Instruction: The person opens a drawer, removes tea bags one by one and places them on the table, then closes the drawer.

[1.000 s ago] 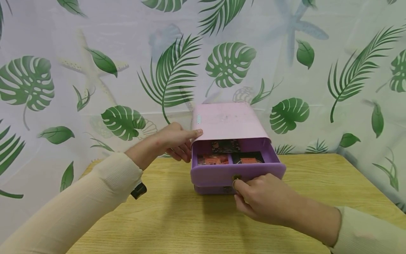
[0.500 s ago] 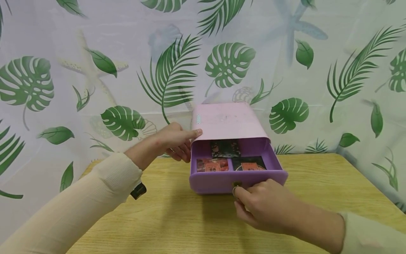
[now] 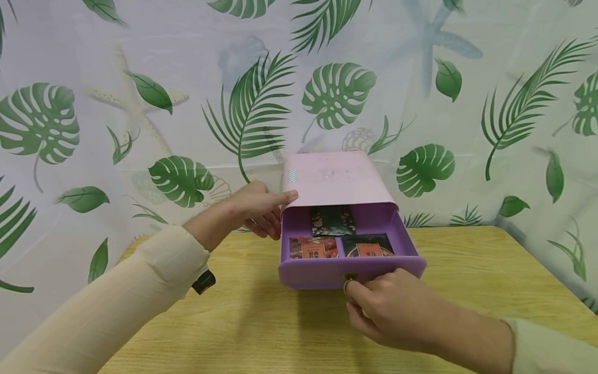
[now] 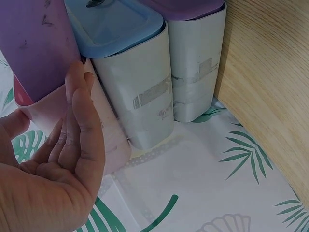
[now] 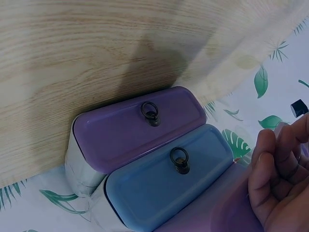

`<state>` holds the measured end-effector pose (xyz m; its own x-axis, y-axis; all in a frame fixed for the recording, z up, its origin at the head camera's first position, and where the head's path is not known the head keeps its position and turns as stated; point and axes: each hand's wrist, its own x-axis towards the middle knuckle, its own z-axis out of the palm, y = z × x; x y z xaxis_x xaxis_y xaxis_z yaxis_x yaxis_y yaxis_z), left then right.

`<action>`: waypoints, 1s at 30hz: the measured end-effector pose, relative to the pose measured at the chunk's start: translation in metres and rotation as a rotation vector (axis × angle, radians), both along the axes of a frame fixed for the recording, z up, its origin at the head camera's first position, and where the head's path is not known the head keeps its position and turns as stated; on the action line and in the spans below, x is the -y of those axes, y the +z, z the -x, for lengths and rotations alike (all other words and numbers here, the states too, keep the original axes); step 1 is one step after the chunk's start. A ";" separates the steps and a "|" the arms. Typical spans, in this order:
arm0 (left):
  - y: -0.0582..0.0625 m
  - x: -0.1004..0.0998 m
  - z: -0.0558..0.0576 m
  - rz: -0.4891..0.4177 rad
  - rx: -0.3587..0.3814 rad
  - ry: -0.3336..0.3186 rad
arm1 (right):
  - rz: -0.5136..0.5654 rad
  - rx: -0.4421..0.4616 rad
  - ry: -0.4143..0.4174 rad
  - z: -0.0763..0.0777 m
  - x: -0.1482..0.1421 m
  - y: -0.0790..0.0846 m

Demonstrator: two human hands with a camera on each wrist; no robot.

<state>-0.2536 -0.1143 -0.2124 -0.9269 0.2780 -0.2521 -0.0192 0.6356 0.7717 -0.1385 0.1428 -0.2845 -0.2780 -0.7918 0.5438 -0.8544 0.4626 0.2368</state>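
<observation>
A small drawer cabinet (image 3: 334, 179) with a pink top stands on the table. Its top purple drawer (image 3: 308, 274) is pulled well out. Inside lie a red packet (image 3: 312, 248), a black packet (image 3: 369, 245) with an orange label, and a dark green patterned packet (image 3: 333, 221) farther back. My right hand (image 3: 392, 311) pinches the ring pull (image 3: 348, 284) on the drawer's front. My left hand (image 3: 256, 208) rests at the cabinet's front left corner, thumb on the pink top, fingers against the side.
Below the pulled drawer, a blue drawer front (image 5: 169, 181) and a lower purple one (image 5: 140, 128) stay closed, each with a ring. The wood-grain table (image 3: 224, 322) extends around the cabinet. A leaf-patterned cloth (image 3: 327, 41) hangs behind.
My right hand has drawn the purple drawer farther out toward me, and more of the packets shows. My left hand has stayed at the cabinet's corner.
</observation>
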 end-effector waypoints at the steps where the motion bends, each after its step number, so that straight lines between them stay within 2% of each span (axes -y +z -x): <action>1: 0.000 0.000 0.000 0.000 0.001 0.002 | -0.001 0.003 0.001 -0.001 0.000 0.000; 17: -0.001 0.000 0.000 -0.061 0.025 0.012 | 0.017 -0.027 0.019 -0.008 0.001 0.002; 30: -0.001 0.000 -0.002 -0.059 0.018 0.020 | 0.009 -0.052 0.057 -0.014 0.002 0.003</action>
